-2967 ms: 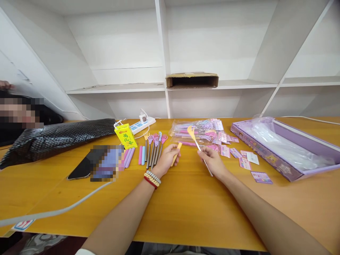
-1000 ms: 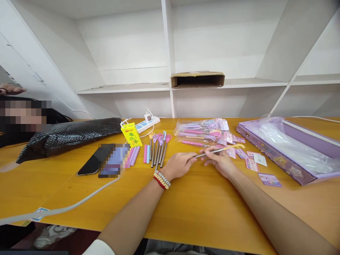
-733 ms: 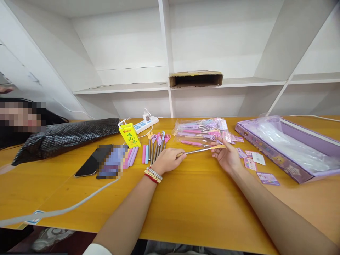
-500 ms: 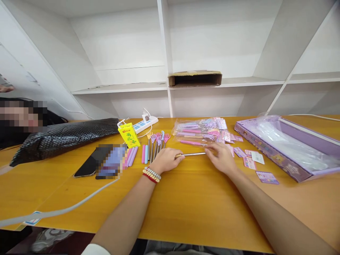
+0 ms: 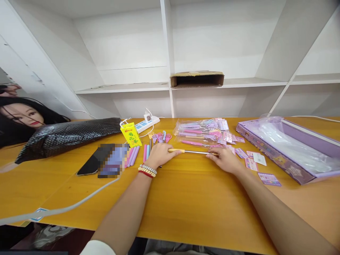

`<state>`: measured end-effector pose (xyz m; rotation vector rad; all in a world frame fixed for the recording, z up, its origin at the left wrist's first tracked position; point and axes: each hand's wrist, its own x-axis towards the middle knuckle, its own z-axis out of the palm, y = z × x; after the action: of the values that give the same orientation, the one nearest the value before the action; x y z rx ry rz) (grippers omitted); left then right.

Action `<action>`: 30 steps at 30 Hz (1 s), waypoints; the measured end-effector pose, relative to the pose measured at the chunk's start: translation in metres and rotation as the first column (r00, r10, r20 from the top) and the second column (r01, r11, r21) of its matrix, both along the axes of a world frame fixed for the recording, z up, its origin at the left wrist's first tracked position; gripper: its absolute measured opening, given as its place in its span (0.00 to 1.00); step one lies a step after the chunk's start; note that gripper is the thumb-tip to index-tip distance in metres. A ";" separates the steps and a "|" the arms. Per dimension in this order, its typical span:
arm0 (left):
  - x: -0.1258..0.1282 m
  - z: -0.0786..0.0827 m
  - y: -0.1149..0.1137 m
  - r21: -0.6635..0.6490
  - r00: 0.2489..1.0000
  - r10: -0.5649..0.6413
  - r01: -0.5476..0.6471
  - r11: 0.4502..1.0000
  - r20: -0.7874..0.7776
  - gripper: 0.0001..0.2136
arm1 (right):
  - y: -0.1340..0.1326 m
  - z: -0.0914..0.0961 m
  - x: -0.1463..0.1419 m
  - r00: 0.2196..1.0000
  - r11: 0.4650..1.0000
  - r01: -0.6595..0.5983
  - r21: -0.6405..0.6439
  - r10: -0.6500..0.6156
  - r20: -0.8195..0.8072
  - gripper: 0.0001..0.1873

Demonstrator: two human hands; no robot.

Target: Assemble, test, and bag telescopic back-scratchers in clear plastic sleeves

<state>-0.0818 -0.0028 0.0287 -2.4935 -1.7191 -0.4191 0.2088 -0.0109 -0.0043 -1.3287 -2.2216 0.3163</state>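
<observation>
Between my hands lies a thin back scratcher (image 5: 195,152) with a yellow handle and a metal rod, held level just above the table. My left hand (image 5: 162,155) is closed round the yellow handle. My right hand (image 5: 222,158) pinches the other end, whose tip is hidden by the fingers. Just behind my left hand is a group of back scratcher heads (image 5: 160,137) in several colours. Pink and blue handle tubes (image 5: 146,153) lie left of it, with purple tubes (image 5: 134,156) farther left. Bagged back scratchers (image 5: 198,131) are piled behind my right hand.
Small printed cards (image 5: 269,179) lie right of my right hand, near a purple box (image 5: 292,166) with clear plastic inside. On the left are a yellow drink carton (image 5: 131,135), a power strip (image 5: 147,124), phones (image 5: 89,163), a black bubble-wrap bag (image 5: 71,136) and a mannequin head (image 5: 23,115).
My hands have moved farther apart, the left one leftward and the right one rightward. More of the yellow handle now shows beside my left hand. The view has shifted slightly.
</observation>
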 end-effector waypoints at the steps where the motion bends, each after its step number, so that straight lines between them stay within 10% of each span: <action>1: -0.001 0.001 -0.001 0.000 1.000 -0.006 0.006 1.000 0.004 0.29 | -0.001 0.001 0.001 0.999 0.999 -0.030 -0.030 0.029 -0.046 0.14; 13: 0.033 -0.003 -0.010 -0.085 0.969 -0.071 0.052 0.995 -0.236 0.40 | -0.020 0.011 -0.020 0.979 0.977 -0.193 -0.088 0.197 0.049 0.18; 30: 0.040 -0.003 -0.017 -0.041 0.969 -0.163 0.158 0.987 -0.183 0.32 | -0.024 0.011 -0.027 0.979 0.971 -0.204 -0.121 0.206 0.002 0.17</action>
<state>-0.0419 -0.0194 0.0255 -2.6062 -1.4698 -0.1672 0.1820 -0.0350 0.0063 -1.1649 -2.3898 0.5256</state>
